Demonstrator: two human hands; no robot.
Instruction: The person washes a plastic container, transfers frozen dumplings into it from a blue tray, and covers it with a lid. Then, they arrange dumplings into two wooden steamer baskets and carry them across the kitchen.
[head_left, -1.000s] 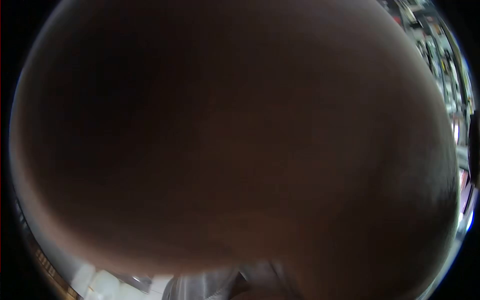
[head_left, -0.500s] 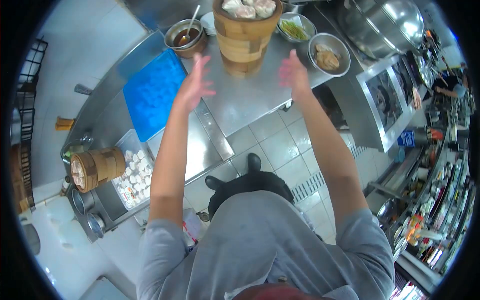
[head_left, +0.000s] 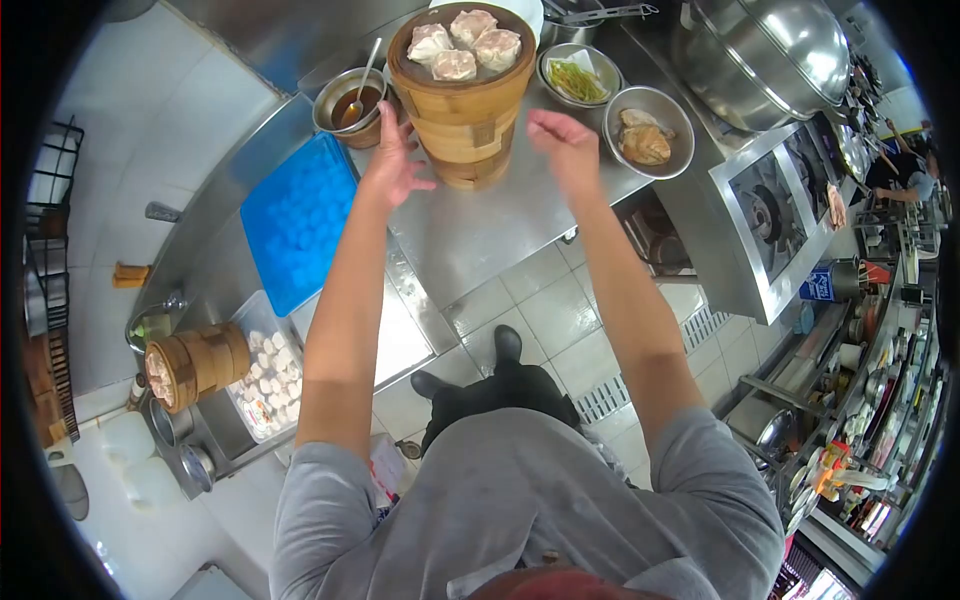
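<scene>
A tall stack of bamboo steamers (head_left: 463, 120) stands on the steel counter (head_left: 470, 235), with several pale dumplings (head_left: 454, 64) in its top basket. On the stack's left side is my left hand (head_left: 394, 165), fingers spread, holding nothing. My right hand (head_left: 566, 145) is at the right of the stack, its fingers curled in and partly blurred; anything inside them is hidden. Left of the stack sits a metal bowl of dark sauce (head_left: 350, 100) with a spoon. To the right are a bowl of green vegetables (head_left: 577, 78) and a bowl with brown food pieces (head_left: 646, 140).
A blue tray (head_left: 300, 225) lies on the left counter. Lower left, a second steamer stack (head_left: 205, 362) stands beside a container of white pieces (head_left: 268, 375). A large steel pot (head_left: 765, 60) and gas stove (head_left: 765, 215) are at right. Another person (head_left: 905, 180) stands far right.
The steamer stack, bowls and counter appear lower in view. My right hand has moved left, nearer the stack, and its fingers have curled in. My left hand remains spread, now closer to the stack.
</scene>
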